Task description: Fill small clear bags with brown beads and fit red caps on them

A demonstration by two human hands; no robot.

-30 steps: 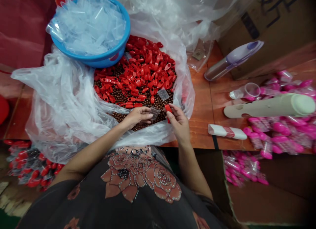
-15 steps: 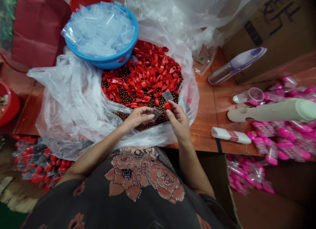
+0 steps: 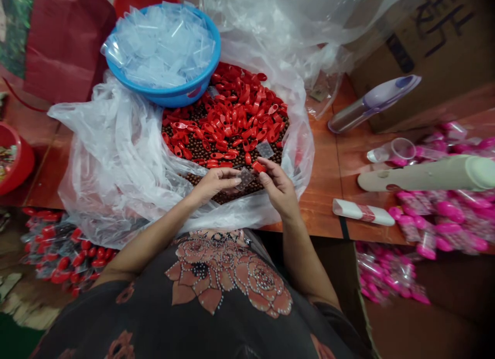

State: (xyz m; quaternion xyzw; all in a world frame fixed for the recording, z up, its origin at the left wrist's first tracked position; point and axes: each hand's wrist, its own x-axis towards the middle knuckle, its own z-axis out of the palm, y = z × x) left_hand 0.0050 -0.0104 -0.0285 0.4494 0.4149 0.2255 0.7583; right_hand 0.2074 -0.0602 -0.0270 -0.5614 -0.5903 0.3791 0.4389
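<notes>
My left hand (image 3: 217,183) pinches a small clear plastic sleeve (image 3: 245,179) between thumb and fingers. Close by on the right, my right hand (image 3: 279,188) is closed on a red plastic cap (image 3: 258,167), whose far side faces the sleeve. Both hands hover over brown beads (image 3: 226,195) lying in a spread white plastic bag (image 3: 116,158). A heap of red spoon-shaped caps (image 3: 247,114) covers the beads beyond the hands. Another clear sleeve (image 3: 265,149) lies on the beads just past my right fingers.
A blue basin (image 3: 185,93) full of clear sleeves stands behind, left. To the right are a purple-topped bottle (image 3: 371,103), a pale green cylinder (image 3: 421,174), a white roll (image 3: 363,212), pink-capped tubes (image 3: 448,214) and a cardboard box (image 3: 417,65). A red bowl (image 3: 21,163) sits far left.
My right hand has brought the red cap slightly left, closer to the clear sleeve, and turned it. My left hand keeps its pinch. The whole view has shifted a little.
</notes>
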